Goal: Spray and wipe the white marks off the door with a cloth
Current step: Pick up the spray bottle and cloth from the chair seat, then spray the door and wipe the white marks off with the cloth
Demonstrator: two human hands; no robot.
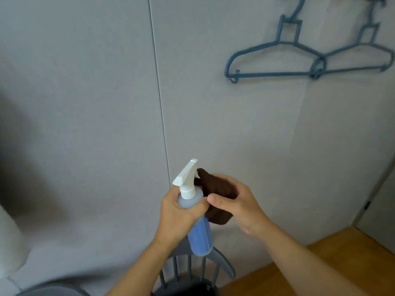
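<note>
- The left hand grips a translucent plastic spray bottle part-filled with blue liquid, fingers curled round its shoulder just under the white trigger head; the bottle tilts, its nozzle up and toward the door.
- The right hand holds a dark brown folded cloth — thumb across the front, fingers curled behind it — and the cloth touches the bottle's right side.
- Both hands sit low in the middle, in front of the pale grey door, not touching it; a thin vertical seam divides the panels.
- No white marks can be made out on the surface.
- Two blue plastic clothes hangers hang at upper right, overlapping.
- A grey spindle-back chair stands below the hands, on a wooden floor — lower right.
</note>
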